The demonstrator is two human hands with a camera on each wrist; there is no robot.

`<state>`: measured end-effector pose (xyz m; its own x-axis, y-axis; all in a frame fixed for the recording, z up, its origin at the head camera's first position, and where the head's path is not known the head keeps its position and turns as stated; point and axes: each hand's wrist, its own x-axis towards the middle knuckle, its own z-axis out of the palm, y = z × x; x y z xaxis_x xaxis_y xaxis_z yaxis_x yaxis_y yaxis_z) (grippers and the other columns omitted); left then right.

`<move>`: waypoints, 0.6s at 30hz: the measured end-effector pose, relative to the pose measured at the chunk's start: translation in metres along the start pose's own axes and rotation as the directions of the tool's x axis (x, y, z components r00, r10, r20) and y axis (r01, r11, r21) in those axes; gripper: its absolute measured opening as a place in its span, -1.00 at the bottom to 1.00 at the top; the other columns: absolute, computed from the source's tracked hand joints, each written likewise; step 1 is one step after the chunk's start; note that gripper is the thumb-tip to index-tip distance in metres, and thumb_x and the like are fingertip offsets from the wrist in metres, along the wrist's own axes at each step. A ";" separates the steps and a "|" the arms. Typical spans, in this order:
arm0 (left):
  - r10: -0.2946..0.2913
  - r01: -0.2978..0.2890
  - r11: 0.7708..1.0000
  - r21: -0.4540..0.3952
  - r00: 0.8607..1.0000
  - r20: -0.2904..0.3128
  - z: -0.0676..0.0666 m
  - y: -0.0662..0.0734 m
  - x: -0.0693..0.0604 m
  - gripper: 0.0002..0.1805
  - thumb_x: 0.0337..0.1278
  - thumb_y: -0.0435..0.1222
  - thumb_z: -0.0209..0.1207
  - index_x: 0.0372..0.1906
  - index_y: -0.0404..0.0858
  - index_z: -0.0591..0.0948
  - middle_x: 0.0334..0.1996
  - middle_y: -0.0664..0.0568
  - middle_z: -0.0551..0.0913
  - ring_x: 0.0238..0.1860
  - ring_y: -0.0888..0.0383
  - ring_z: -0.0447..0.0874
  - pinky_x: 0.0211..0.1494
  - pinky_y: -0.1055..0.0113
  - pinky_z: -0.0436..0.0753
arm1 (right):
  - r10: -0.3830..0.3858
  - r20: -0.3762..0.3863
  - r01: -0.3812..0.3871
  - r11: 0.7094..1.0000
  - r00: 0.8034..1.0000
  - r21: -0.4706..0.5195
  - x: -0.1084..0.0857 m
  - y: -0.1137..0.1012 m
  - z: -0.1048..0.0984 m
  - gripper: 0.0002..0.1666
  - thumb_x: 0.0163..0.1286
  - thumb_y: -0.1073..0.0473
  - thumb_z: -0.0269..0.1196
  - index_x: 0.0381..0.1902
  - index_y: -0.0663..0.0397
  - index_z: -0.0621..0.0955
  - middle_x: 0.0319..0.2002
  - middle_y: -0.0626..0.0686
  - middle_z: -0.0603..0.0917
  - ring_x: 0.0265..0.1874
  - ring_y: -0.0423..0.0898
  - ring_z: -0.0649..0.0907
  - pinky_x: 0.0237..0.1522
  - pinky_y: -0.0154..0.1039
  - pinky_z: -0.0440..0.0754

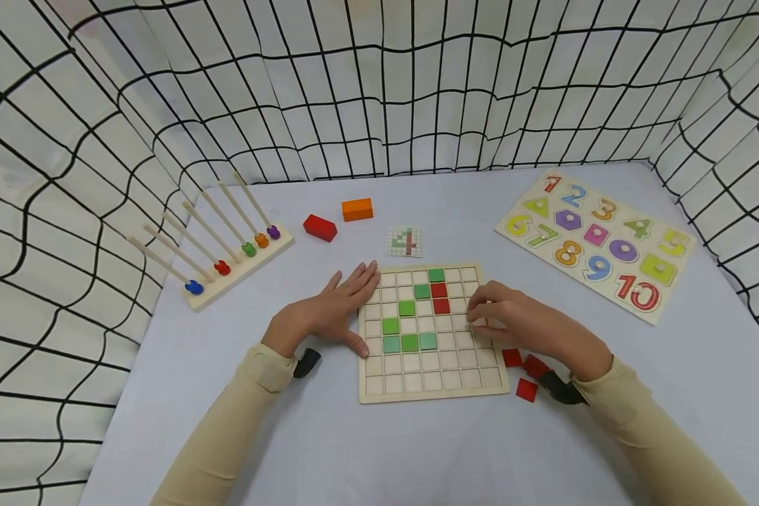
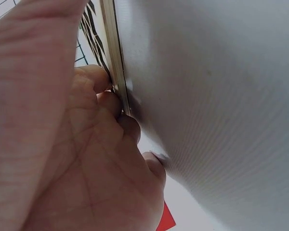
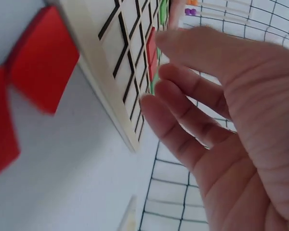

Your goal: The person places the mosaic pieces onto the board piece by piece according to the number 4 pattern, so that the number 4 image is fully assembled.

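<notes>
A wooden grid board [image 1: 433, 398] holds several green tiles [image 1: 407, 308] and two red tiles [image 1: 441, 306]. My left hand [image 1: 332, 313] rests with spread fingers against its left edge; in the left wrist view, fingertips of that hand [image 2: 96, 159] touch the board's side [image 2: 116, 53]. Over the board's right edge is my right hand [image 1: 521, 323], fingers loosely bent. The right wrist view shows that hand [image 3: 221, 120] with thumb and fingers apart and no tile visible between them. Loose red tiles [image 1: 527, 390] lie beside the board, below my right hand.
A small patterned card [image 1: 405, 242] lies behind the board, near a red block [image 1: 320, 228] and an orange block [image 1: 357, 209]. A peg stand with coloured beads [image 1: 240, 263] is at left, a number-and-shape puzzle [image 1: 582, 239] at right. Black netting [image 1: 379, 102] surrounds the table.
</notes>
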<state>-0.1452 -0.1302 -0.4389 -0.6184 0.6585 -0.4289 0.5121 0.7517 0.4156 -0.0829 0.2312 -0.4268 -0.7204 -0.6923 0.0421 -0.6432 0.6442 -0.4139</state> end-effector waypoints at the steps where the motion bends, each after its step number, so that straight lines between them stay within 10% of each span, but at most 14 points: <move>1: 0.003 -0.003 1.000 -0.002 1.000 -0.001 0.000 0.000 0.000 0.56 -0.05 0.17 0.60 0.76 -0.28 -0.26 0.79 -0.13 -0.43 0.80 -0.15 -0.50 0.79 -0.28 -0.35 | 0.019 0.021 -0.019 1.000 1.000 0.002 -0.005 0.000 -0.001 -0.77 0.31 0.23 0.56 -0.07 0.02 0.84 0.00 0.04 0.69 -0.01 -0.08 0.65 -0.01 -0.21 0.83; 11: 0.015 -0.015 1.000 0.002 1.000 -0.015 0.001 -0.001 -0.001 0.56 -0.04 0.17 0.59 0.76 -0.29 -0.26 0.79 -0.13 -0.43 0.80 -0.15 -0.49 0.79 -0.28 -0.33 | 0.093 0.185 -0.097 0.995 0.978 0.015 -0.045 0.005 -0.010 -0.76 0.28 0.08 0.59 -0.17 -0.23 0.73 -0.12 -0.21 0.58 -0.11 -0.25 0.50 -0.16 -0.37 0.67; 18: 0.010 -0.010 1.000 0.004 1.000 -0.015 0.001 0.001 -0.003 0.56 -0.05 0.17 0.59 0.76 -0.29 -0.25 0.79 -0.13 -0.43 0.80 -0.15 -0.48 0.79 -0.29 -0.32 | -0.032 0.115 0.024 0.997 0.993 0.072 -0.052 0.007 0.000 -0.72 0.28 0.33 0.49 -0.25 -0.18 0.67 -0.23 -0.24 0.57 -0.21 -0.29 0.49 -0.26 -0.49 0.61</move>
<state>-0.1422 -0.1314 -0.4382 -0.6221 0.6656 -0.4123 0.5206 0.7450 0.4170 -0.0500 0.2714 -0.4321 -0.6650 -0.7452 -0.0492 -0.6400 0.6026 -0.4767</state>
